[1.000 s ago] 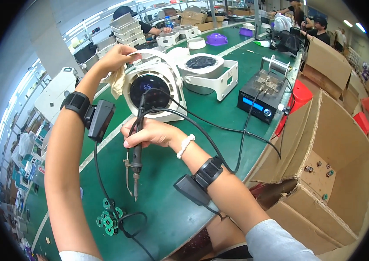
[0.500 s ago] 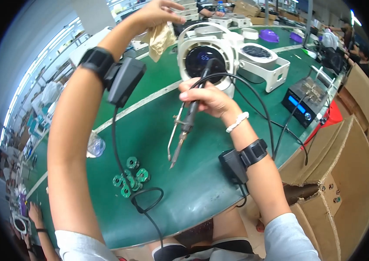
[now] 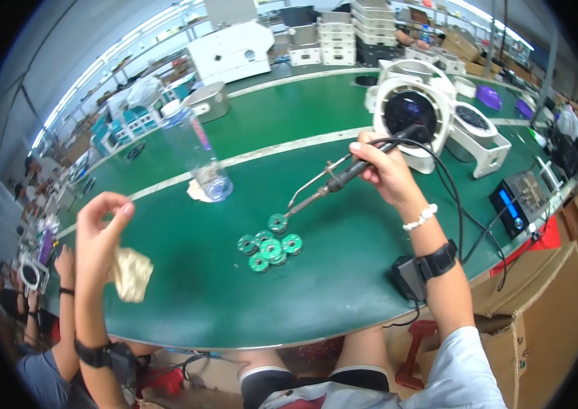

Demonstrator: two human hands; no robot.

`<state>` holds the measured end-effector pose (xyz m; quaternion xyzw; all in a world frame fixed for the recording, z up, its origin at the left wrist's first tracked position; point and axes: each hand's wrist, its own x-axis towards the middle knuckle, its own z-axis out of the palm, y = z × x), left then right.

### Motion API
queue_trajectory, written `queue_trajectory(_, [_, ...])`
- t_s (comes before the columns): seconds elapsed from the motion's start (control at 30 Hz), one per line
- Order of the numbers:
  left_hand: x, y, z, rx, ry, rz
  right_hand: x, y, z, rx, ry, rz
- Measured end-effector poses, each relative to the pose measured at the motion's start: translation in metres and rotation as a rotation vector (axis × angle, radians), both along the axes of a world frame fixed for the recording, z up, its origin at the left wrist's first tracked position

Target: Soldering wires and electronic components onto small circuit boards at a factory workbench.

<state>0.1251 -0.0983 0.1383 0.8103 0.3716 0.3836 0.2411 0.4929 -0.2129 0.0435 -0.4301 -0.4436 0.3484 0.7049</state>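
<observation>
My right hand (image 3: 386, 167) is closed round the dark handle of a soldering iron (image 3: 347, 176), which has a thin metal guide tube alongside it. Its tip slants down left, close above several small round green-topped parts (image 3: 272, 249) clustered on the table; whether it touches one, I cannot tell. Over the table's left part, my left hand (image 3: 98, 235) is curled, with a crumpled cream cloth (image 3: 132, 274) hanging from its lower fingers. Thumb and forefinger are bent toward each other above it. Between the hands and farther back stands a clear plastic bottle (image 3: 197, 153).
White round-faced housings (image 3: 411, 116) stand at the back right. A black station with a blue display (image 3: 510, 208) sits near the right edge, its cable looping to the iron. Cardboard boxes (image 3: 555, 307) flank the table at right. Another person's arm (image 3: 65, 273) reaches in at left.
My left hand has come from the far housing back to the near left, carrying the cloth. The iron's tip has moved to the green-topped parts. The view has turned left.
</observation>
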Motion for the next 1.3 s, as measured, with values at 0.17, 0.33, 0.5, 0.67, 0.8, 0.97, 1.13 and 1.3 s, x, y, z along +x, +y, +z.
queue_trajectory(0.17, [0.020, 0.060, -0.043, 0.027, -0.031, 0.123, 0.006, -0.002, -0.004, 0.018, 0.041, -0.033])
queue_trajectory(0.33, [0.087, 0.123, -0.078, -0.104, 0.099, 0.219, 0.018, -0.010, 0.009, -0.075, 0.082, -0.009])
queue_trajectory(0.5, [0.117, 0.140, -0.099, -0.118, 0.075, 0.213, 0.025, -0.012, 0.014, -0.069, 0.097, 0.032])
queue_trajectory(0.67, [0.136, 0.127, -0.080, -0.183, -0.234, -0.047, 0.027, -0.021, 0.019, -0.057, 0.169, -0.007])
queue_trajectory(0.8, [0.177, 0.117, -0.059, -0.070, -0.194, -0.178, 0.040, -0.024, 0.013, 0.032, 0.263, 0.045])
queue_trajectory(0.97, [0.237, 0.078, -0.076, 0.047, 0.158, -0.350, 0.041, -0.033, 0.025, 0.216, 0.383, 0.115])
queue_trajectory(1.13, [0.306, 0.071, -0.090, 0.024, 0.165, -0.512, 0.049, -0.040, 0.027, 0.256, 0.452, 0.126])
queue_trajectory(1.3, [0.350, 0.070, -0.092, 0.031, 0.180, -0.556, 0.044, -0.039, 0.031, 0.252, 0.485, 0.055])
